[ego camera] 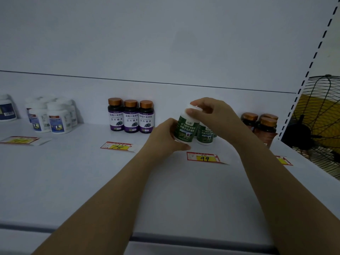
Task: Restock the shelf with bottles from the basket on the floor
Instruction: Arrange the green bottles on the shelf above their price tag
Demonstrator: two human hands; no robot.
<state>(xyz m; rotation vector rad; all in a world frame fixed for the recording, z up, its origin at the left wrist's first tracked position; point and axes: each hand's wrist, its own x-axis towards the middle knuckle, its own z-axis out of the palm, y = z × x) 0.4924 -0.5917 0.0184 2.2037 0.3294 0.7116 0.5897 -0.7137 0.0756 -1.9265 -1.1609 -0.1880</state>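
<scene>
A white bottle with a green label (186,128) is held tilted just above the white shelf (73,177). My left hand (165,138) grips its lower side and base. My right hand (213,115) closes over its white cap from above. Right behind it stands another green-label bottle (206,134), partly hidden by my right wrist. The basket is out of view.
Three purple-label bottles with copper caps (131,115) stand to the left, white bottles (51,116) farther left, brown bottles (261,124) at right. Price tags (204,158) lie on the shelf. A black fan (320,122) stands beyond the shelf's right end.
</scene>
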